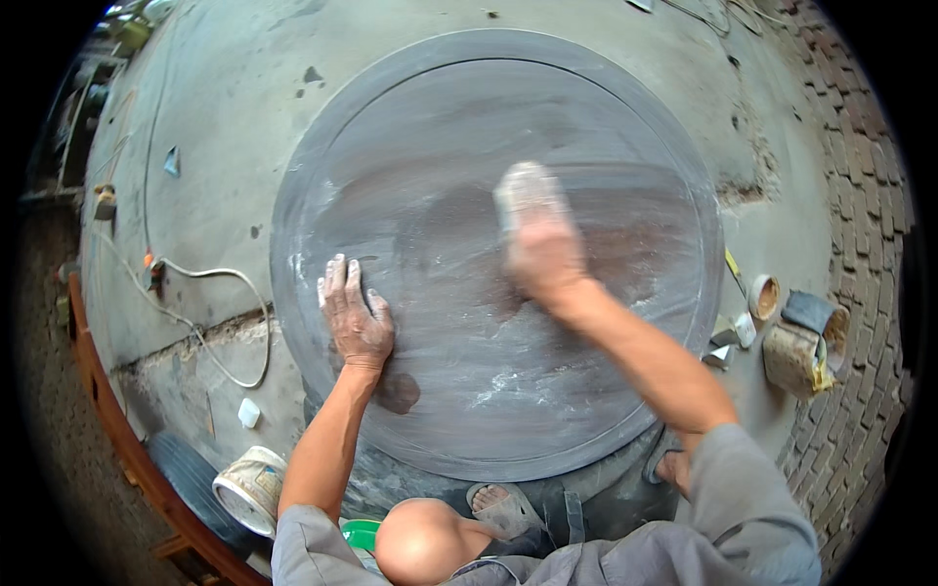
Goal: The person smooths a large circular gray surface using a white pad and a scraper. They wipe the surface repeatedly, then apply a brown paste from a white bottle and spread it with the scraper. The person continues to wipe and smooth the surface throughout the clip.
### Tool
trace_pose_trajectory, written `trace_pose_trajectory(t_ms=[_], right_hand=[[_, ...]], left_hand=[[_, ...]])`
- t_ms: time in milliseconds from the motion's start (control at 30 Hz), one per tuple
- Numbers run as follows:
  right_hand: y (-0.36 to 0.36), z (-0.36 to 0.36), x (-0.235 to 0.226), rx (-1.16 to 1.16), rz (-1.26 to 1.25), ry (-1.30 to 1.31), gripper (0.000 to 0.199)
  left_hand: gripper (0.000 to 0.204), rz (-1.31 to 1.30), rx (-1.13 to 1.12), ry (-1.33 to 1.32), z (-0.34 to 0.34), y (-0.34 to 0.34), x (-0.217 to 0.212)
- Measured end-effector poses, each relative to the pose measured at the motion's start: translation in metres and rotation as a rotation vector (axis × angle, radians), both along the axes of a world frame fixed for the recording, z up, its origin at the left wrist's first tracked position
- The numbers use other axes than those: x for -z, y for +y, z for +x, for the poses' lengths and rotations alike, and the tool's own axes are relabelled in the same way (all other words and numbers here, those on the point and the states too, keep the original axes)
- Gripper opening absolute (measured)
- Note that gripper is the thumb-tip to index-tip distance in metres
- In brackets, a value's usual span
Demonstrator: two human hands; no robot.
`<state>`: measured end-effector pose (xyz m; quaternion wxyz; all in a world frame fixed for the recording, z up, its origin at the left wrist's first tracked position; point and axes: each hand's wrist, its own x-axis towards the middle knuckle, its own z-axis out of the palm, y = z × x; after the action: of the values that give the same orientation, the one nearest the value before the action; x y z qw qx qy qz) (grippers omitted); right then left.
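A large round grey tabletop or disc (586, 117) lies in front of me, with a groove running near its rim. Its surface is streaked with dark, brownish patches and whitish dust. My left hand (357, 317) rests flat on the left part of the disc, its dusty fingers stretched out and holding nothing. Over the middle of the disc is my right hand (545, 249), smeared by motion. Its fingers seem pressed down on a small pale pad or block, too blurred to name. A dark round stain (398, 394) shows just below my left wrist.
At the left, a pale cable (259, 322) loops on the concrete floor. A white bucket (252, 488) and a tyre (200, 483) stand lower left, beside an orange-brown beam (112, 420). Containers (801, 352) and a tape roll (764, 296) sit at right near brick paving (860, 254).
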<state>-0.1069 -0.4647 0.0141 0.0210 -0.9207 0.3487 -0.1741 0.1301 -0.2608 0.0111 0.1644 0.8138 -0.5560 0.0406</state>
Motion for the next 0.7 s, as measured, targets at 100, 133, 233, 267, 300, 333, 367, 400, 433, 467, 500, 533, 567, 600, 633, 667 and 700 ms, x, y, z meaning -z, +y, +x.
trace_pose_trajectory(t_ms=[100,133,233,267,300,333,367,400,433,467,500,533,567,600,633,667,700], right_hand=[[0.014,0.057,-0.005,-0.229,0.15,-0.08,0.054],[0.004,0.039,-0.006,-0.303,0.163,-0.055,0.053],[-0.012,-0.006,-0.022,-0.168,0.113,0.079,0.055],[-0.007,-0.005,-0.023,-0.108,0.045,0.106,0.055],[0.003,0.016,-0.016,-0.145,0.042,0.104,0.056],[0.016,0.046,-0.009,-0.167,0.032,0.101,0.057],[0.032,0.082,0.003,-0.201,0.085,0.06,0.057],[0.044,0.114,0.01,-0.232,0.138,0.026,0.058],[0.055,0.14,0.001,-0.291,0.203,0.04,0.058],[0.058,0.151,-0.003,-0.346,0.262,0.063,0.058],[0.048,0.138,-0.004,-0.403,0.262,0.02,0.057],[0.036,0.107,-0.023,-0.364,0.399,0.196,0.056],[0.011,0.062,-0.005,-0.342,0.139,-0.001,0.055],[-0.012,0.023,-0.019,-0.343,0.047,0.045,0.053],[-0.033,-0.022,-0.031,-0.272,0.009,0.109,0.05],[-0.044,-0.06,-0.033,-0.177,0.031,0.073,0.051],[-0.041,-0.08,-0.033,-0.025,0.071,0.105,0.054]], left_hand=[[0.053,0.005,0.002,0.011,0.0,0.007,-0.004],[0.053,0.005,-0.003,0.012,0.001,0.01,-0.003],[0.054,0.003,-0.019,0.011,0.003,0.008,-0.002],[0.055,0.008,-0.022,0.009,0.002,0.007,-0.003],[0.056,0.01,-0.022,0.015,0.001,0.009,-0.003],[0.056,0.01,-0.016,0.015,0.003,0.006,-0.003],[0.056,0.013,-0.009,0.02,0.002,0.005,-0.002],[0.056,0.013,0.001,0.032,-0.002,0.001,0.0],[0.057,0.018,-0.004,0.045,0.0,0.005,0.0],[0.057,0.013,-0.001,0.04,0.002,0.007,0.001],[0.057,0.009,0.003,0.035,0.005,0.009,0.002],[0.057,0.012,-0.009,0.035,0.005,0.018,0.004],[0.056,-0.007,0.005,0.04,0.003,0.012,0.002],[0.056,-0.005,-0.01,0.039,0.003,0.015,0.0],[0.055,-0.003,-0.02,0.038,0.002,0.014,-0.002],[0.055,-0.003,-0.031,0.03,0.003,0.014,-0.001],[0.055,-0.021,-0.025,0.031,0.002,0.011,0.002]])
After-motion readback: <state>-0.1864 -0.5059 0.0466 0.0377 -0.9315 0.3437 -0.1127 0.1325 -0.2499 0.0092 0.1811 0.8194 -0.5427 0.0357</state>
